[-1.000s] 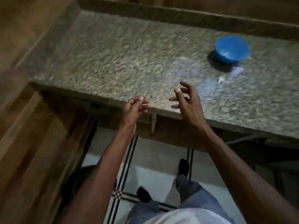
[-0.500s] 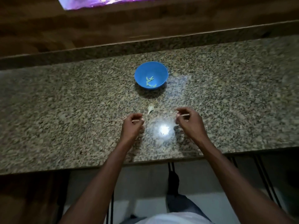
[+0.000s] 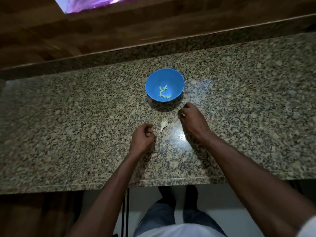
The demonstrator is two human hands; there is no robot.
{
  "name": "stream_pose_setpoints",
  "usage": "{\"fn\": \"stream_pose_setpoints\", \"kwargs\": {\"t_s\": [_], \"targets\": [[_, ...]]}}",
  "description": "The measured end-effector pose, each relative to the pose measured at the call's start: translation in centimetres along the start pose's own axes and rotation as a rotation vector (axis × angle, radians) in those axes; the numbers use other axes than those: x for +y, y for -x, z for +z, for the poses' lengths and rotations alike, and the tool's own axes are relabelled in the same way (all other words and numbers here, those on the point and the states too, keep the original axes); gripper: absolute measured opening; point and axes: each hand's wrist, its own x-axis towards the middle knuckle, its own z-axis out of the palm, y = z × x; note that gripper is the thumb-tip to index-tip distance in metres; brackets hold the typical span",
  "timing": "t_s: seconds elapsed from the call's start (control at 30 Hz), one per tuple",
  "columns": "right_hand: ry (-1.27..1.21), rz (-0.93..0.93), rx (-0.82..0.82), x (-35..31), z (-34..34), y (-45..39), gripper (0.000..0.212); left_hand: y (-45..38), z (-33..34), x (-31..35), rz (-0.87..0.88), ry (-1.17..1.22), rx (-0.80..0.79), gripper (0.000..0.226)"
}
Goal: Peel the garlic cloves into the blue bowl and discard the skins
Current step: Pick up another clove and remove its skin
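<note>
A: From the head camera, where is the bowl?

B: The blue bowl [image 3: 164, 84] stands on the speckled stone counter [image 3: 68, 130], toward the back edge. A few pale green peeled cloves [image 3: 163, 92] lie in its bottom.

A: And the hands?

B: Both are over the counter in front of the bowl. The left hand [image 3: 143, 139] is curled into a loose fist, thumb against the fingertips. Whether it pinches anything I cannot tell; nothing shows between the fingers.

A: The right one?

B: The right hand [image 3: 191, 119] is nearer the bowl, just beside its front right rim. Its fingers are curled, and a small pale bit [image 3: 183, 114] shows at the fingertips, pinched there. It is too small to say if that is a clove or a skin.

A: Anything lying loose?

B: One whitish garlic piece [image 3: 164, 124] lies on the counter between the two hands, touching neither. Below the counter edge, the person's jeans [image 3: 159, 218] show over a pale floor.
</note>
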Motion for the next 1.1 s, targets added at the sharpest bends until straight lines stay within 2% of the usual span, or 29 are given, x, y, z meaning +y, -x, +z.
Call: {"fn": "stream_pose_setpoints", "kwargs": {"t_s": [0.17,0.33,0.5,0.63,0.73,0.8,0.87,0.93,1.0,1.1], "targets": [[0.002,-0.049,0.028,0.4,0.3,0.8,0.011,-1.4,-0.2,-0.1,0.019,0.05,-0.02,0.034],[-0.406,0.16,0.147,-1.8,-3.2,0.2,0.005,-2.4,0.1,0.6,0.057,0.12,-0.03,0.032],[-0.569,0.174,0.196,-4.5,-6.7,-5.1,0.008,-3.2,0.9,1.1,0.133,0.105,-0.053,0.041],[-0.484,0.162,0.111,-5.2,-6.3,-8.3,0.015,-3.3,1.4,1.4,0.202,0.0,-0.03,0.049],[-0.406,0.146,0.088,-5.4,-5.7,-8.2,0.017,-3.2,1.9,1.2,0.271,-0.095,-0.019,0.037],[-0.462,0.156,0.119,-5.3,-5.7,-6.8,0.015,-3.0,2.1,1.1,0.287,-0.118,0.002,0.027],[-0.595,0.205,0.126,-5.0,-5.6,-4.6,0.013,-2.9,2.2,0.9,0.274,-0.083,0.019,0.025],[-0.702,0.263,0.096,-4.6,-5.1,-2.0,0.011,-2.5,1.9,0.9,0.189,0.022,-0.001,0.026],[-0.783,0.327,0.032,-4.3,-4.1,0.4,0.012,-1.9,1.5,1.2,0.095,0.144,-0.027,0.026],[-0.911,0.391,-0.087,-4.3,-2.3,2.5,0.02,-0.8,1.1,1.0,0.082,0.254,-0.07,0.029]]}}
